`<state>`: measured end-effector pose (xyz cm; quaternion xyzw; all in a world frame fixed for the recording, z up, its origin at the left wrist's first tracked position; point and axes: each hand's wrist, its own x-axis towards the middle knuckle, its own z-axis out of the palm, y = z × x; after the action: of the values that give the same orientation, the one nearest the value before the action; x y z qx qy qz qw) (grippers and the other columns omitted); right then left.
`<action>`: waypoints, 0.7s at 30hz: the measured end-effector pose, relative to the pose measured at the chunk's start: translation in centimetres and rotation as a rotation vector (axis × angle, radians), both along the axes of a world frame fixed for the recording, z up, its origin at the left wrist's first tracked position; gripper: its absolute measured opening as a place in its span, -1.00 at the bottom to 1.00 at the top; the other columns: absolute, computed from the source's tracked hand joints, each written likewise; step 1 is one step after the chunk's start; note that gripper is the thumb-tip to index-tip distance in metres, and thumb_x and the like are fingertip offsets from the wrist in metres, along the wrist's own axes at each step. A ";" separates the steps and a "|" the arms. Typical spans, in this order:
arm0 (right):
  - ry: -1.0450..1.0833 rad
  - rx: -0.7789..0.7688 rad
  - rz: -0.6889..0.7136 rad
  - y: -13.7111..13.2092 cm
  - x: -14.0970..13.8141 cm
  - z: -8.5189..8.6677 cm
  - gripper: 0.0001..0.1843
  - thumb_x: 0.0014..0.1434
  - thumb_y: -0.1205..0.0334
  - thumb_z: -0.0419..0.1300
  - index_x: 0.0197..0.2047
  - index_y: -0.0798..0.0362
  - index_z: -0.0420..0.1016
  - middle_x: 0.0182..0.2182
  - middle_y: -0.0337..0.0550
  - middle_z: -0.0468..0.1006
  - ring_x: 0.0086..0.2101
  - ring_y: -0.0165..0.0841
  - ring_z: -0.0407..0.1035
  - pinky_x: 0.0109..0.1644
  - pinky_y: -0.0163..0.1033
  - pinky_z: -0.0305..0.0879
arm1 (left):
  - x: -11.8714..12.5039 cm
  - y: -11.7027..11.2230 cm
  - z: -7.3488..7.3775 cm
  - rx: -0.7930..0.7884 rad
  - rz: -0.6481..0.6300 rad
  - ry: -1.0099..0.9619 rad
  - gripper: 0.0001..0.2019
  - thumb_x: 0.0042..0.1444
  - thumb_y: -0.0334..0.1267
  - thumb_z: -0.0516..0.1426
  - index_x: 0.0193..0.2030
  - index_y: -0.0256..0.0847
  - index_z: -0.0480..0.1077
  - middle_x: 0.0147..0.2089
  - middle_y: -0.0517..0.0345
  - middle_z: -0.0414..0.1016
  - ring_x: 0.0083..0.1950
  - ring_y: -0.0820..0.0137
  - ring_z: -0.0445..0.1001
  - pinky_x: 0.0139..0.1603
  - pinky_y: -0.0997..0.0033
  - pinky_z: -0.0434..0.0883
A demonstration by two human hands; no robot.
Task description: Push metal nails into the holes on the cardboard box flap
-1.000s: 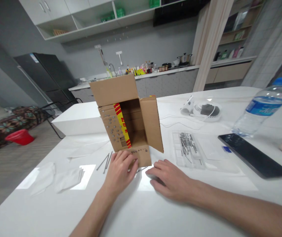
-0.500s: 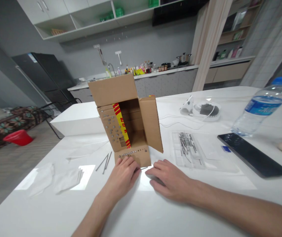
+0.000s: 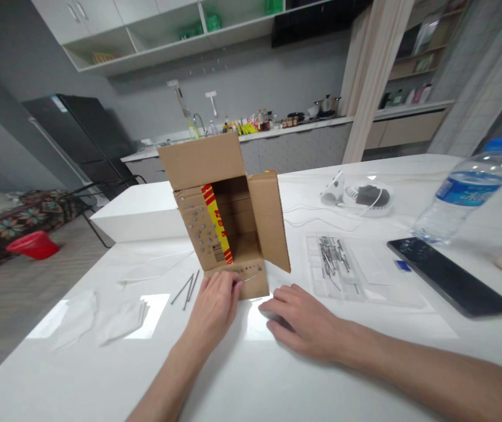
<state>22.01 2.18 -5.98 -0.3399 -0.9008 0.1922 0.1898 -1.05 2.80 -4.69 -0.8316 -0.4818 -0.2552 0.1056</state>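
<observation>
Two thin white tissues [image 3: 121, 319] lie toward the left edge of the glossy white table [image 3: 79, 381], wrinkled and soft, the right one folded to a rough square. Next come loose nails [image 3: 183, 291], slim grey metal, slanting just beside the near left corner of the box [image 3: 200, 161]. That box is brown corrugated card, open in front, with a yellow and red strip of tape [image 3: 218, 223]; round grey heads dot its left flap [image 3: 198, 228], and its bottom flap [image 3: 255, 287] lies flat, with a row of small dots near its back edge. Right of it sit a clear, shallow plastic case [image 3: 314, 281] of shiny metal pieces, a flat black phone [image 3: 453, 278] and, toward the table's far edge, a ribbed clear bottle [image 3: 465, 187]. A thin metal pin [image 3: 249, 278] pokes rightward from the left hand [image 3: 218, 299], above the bottom flap; contact with the card cannot be told. Thumb and forefinger are pinched together on it, the other fingers curled alongside. The right hand [image 3: 297, 319] rests on the table off the bottom flap's near right corner, fingers bent, thumb apart; whether it holds anything cannot be told.
</observation>
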 end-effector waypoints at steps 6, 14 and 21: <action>0.009 -0.008 0.000 0.0 0.0 -0.1 -0.81 0.28 0.30 0.15 -0.07 0.06 0.53 -0.29 -0.13 0.49 -0.23 -0.26 0.34 -0.10 -0.14 0.13 | 0.1 0.6 0.1 0.094 0.024 -0.120 -0.92 0.39 -0.31 0.01 -0.14 -0.15 0.32 -0.24 0.14 0.51 -0.21 0.30 0.50 -0.18 0.29 0.35; 0.016 0.001 -0.002 0.0 0.0 -0.2 -0.82 0.28 0.30 0.14 -0.08 0.06 0.53 -0.29 -0.13 0.49 -0.23 -0.27 0.34 -0.11 -0.15 0.13 | 0.0 1.5 -0.1 0.105 0.074 -0.192 -0.91 0.33 -0.37 0.08 -0.09 -0.15 0.37 -0.16 0.11 0.53 -0.14 0.28 0.54 -0.11 0.25 0.38; 0.005 -0.016 -0.005 0.0 0.1 -0.1 -0.82 0.29 0.30 0.15 -0.07 0.07 0.53 -0.28 -0.11 0.49 -0.21 -0.26 0.34 -0.09 -0.14 0.13 | 0.3 1.9 0.0 0.124 0.065 -0.182 -0.89 0.32 -0.37 0.08 -0.05 -0.14 0.36 -0.15 0.11 0.53 -0.12 0.29 0.54 -0.10 0.26 0.40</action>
<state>22.09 2.22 -6.07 -0.3431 -0.8980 0.1997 0.1898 -0.75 4.67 -4.64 -0.7807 -0.4996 -0.3553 0.1211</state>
